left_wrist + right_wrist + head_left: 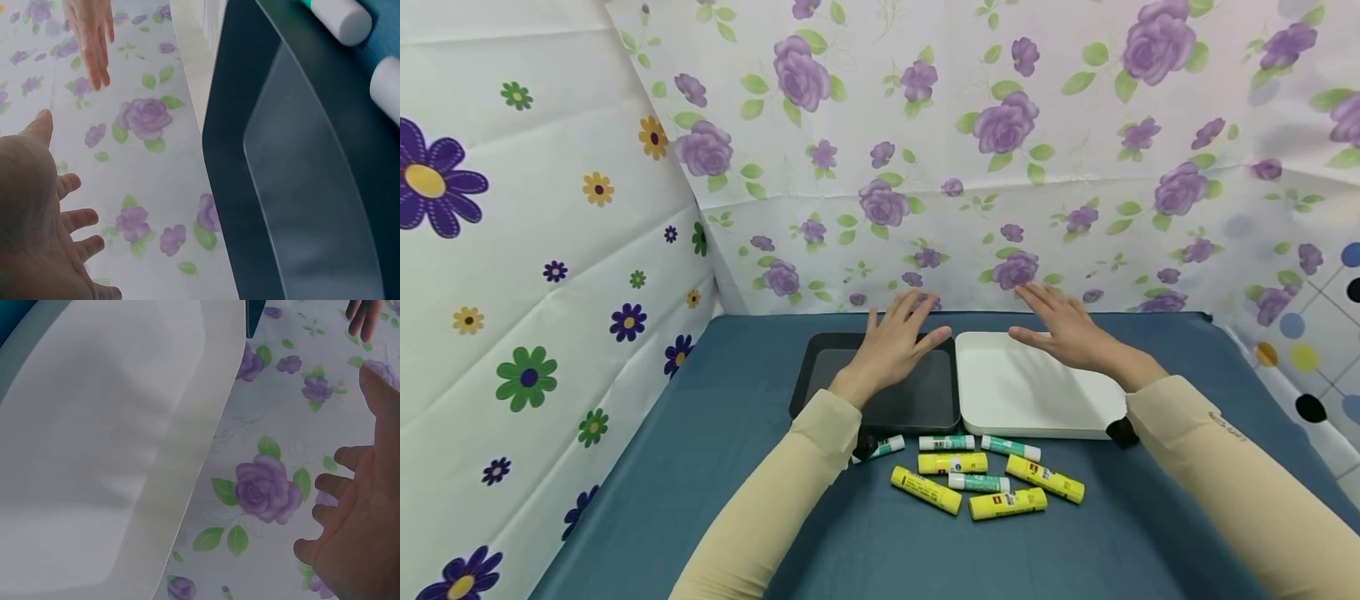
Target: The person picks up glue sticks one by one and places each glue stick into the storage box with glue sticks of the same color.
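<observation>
My left hand [891, 343] is held with spread fingers above the dark grey tray [880, 408], holding nothing. Over the white tray [1037, 400] hovers my right hand [1067, 329], fingers extended and also holding nothing. The two trays stand side by side. In front of them lie several yellow glue sticks [927, 490] and several white-and-green glue sticks [946, 442], loosely scattered. One white-and-green stick [889, 447] is partly hidden behind my left wrist. Both wrist views show the open palms apart from the trays.
A blue cloth [715, 500] covers the table. Behind the trays hangs a white curtain with purple roses [883, 202]. At the left is a sheet with printed flowers [527, 379], and at the right one with coloured dots [1303, 358].
</observation>
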Demonstrator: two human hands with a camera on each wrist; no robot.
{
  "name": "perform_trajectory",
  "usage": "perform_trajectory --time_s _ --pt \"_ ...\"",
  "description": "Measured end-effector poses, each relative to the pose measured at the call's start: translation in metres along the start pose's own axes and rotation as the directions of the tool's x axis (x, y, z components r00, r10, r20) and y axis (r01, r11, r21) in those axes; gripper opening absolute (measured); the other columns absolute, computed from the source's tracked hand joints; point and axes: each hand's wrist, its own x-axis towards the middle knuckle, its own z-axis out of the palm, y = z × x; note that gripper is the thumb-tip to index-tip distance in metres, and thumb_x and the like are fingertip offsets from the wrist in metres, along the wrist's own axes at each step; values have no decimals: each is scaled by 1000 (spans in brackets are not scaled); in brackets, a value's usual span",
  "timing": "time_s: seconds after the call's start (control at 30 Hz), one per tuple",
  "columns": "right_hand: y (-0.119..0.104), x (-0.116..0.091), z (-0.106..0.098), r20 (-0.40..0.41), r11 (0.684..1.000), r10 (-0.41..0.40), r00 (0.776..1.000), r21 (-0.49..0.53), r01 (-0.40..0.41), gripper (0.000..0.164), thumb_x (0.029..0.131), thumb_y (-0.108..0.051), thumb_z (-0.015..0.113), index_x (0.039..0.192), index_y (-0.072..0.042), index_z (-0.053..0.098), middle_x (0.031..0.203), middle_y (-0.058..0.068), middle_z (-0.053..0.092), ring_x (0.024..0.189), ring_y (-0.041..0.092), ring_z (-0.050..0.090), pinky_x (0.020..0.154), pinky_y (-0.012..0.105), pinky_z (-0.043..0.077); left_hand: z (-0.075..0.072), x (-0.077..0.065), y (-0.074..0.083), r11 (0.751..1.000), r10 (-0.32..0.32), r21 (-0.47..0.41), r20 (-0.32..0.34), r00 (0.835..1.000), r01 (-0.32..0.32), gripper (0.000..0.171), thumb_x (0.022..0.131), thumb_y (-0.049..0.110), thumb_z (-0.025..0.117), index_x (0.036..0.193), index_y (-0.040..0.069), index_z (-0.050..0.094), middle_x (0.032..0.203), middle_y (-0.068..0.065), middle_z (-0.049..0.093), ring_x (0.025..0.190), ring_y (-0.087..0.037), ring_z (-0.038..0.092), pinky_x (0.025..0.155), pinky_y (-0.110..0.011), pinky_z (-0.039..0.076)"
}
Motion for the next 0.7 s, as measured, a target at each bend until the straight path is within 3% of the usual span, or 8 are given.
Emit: perform_trajectory --time_s 0.37,0.7 --pt "7 -11 -2 -4 998 -40 999 54 41 84 105 -49 60 169 -17 15 174 17 6 159 42 -4 120 71 -4 -2 -12 11 997 72 7 -5 997 -72 71 108 60 38 168 25 21 174 -6 15 160 -28 9 125 -64 4" --pt "9 -20 -4 1 998 -41 999 44 41 82 106 -46 59 169 -16 15 173 20 8 158 44 -4 119 74 -1 -2 -21 14 996 92 -23 -3 996 -92 70 109 57 41 168 25 22 173 -7 17 160 -28 11 124 -66 7"
